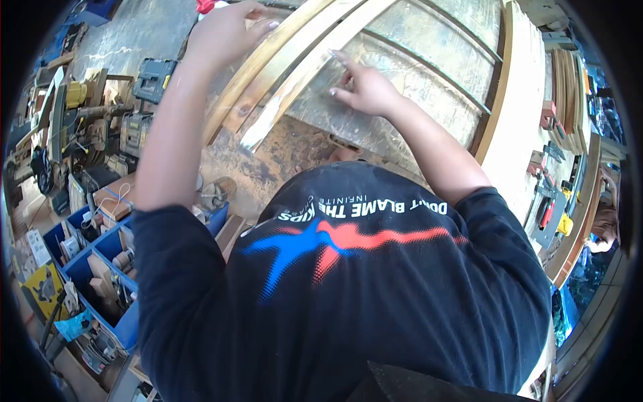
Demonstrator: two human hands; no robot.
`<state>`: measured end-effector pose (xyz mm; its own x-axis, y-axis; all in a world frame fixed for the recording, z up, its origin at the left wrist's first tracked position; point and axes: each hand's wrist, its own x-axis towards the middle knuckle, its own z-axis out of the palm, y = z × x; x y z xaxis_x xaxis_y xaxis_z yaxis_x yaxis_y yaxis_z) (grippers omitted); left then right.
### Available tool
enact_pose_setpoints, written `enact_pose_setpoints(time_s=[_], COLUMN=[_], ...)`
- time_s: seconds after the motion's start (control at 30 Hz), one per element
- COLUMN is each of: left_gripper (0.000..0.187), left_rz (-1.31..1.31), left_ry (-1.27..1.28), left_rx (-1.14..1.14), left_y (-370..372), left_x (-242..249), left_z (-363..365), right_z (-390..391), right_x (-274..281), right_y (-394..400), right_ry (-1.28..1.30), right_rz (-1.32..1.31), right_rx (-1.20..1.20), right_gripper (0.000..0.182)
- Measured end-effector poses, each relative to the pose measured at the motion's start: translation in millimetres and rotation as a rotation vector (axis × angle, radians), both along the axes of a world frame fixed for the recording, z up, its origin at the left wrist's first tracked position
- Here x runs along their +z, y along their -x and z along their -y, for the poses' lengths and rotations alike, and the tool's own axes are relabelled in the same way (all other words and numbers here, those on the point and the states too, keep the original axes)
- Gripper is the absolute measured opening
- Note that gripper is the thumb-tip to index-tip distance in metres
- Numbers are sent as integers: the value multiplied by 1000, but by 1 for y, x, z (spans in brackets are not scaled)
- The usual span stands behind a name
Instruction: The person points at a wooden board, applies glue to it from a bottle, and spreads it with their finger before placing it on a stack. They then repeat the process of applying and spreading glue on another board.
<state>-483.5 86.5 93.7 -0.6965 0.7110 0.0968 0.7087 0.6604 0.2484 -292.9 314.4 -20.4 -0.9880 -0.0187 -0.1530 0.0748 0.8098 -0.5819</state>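
Observation:
Several long wooden strips lie slanting side by side across the worktable (402, 107). My left hand (231, 30) is at the outer side of the leftmost strip (268, 59), thumb and fingers apart, with nothing visible between them. My right hand (372, 90) is beside the pale right-hand strip (320, 63). Its index finger is stretched out with the tip right at that strip's edge, and the thumb stands apart below it. Between these two lies another strip with a dark knot (245, 107).
Thin dark bars (429, 67) cross the worktable. A long pale board (526, 80) runs along the right, with clamps (550, 181) beyond it. At lower left stands a blue divided box (100, 254) with wood offcuts and tools. A grey tool case (154, 79) sits farther up.

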Motion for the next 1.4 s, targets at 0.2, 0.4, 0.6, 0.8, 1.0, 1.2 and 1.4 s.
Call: enact_pose_setpoints(time_s=[0.2,0.4,0.6,0.8,1.0,1.2,1.4], left_gripper=[48,79,98,101,110,116,121], left_rz=[604,1498,1834,1892,1895,1891,1927], left_ry=[-1248,-1083,-1253,-1261,-1198,-1223,-1237], left_rx=[573,874,552,497,482,464,432], left_y=[-132,-189,-173,-162,-165,-162,-165], left_x=[-111,-195,-185,-173,-173,-174,-179], left_z=[161,199,177,166,172,174,174], right_z=[75,137,146,169,187,196,217], right_x=[18,-16,8,1,-9,-7,6], right_y=[-4,-40,-23,-47,-50,-47,-55], right_ry=[-254,-51,-317,-176,-165,-343,-298], right_rz=[147,-90,110,-112,-99,64,44], right_rx=[147,439,-2,326,516,-29,121], right_gripper=[100,93,90,90,93,90,94])
